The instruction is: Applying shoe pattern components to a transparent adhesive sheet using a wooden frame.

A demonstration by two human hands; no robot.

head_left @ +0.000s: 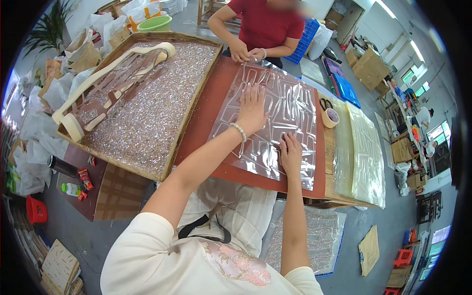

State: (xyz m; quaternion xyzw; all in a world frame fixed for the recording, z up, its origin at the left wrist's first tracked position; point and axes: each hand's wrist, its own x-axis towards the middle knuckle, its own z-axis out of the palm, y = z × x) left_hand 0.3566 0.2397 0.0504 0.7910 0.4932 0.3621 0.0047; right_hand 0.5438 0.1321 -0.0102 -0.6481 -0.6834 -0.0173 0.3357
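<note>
A clear, shiny plastic sheet with long outlined shapes lies on a reddish-brown board. My left hand rests flat on the middle of the sheet, its fingers stretched away from me and slightly apart. It wears a beaded bracelet. Nearer to me and to the right, my right hand lies on the same sheet with fingers extended. Neither hand grips anything. Across the board, a person in a red top has both hands together by the sheet's far edge; what is between those fingers is unclear.
At left, a wooden tray of glittery bits holds a cream-edged frame with brown cut-out strips. Right of the board are scissors, a tape roll and stacked clear sheets. A glitter-patterned sheet lies low, beside my legs.
</note>
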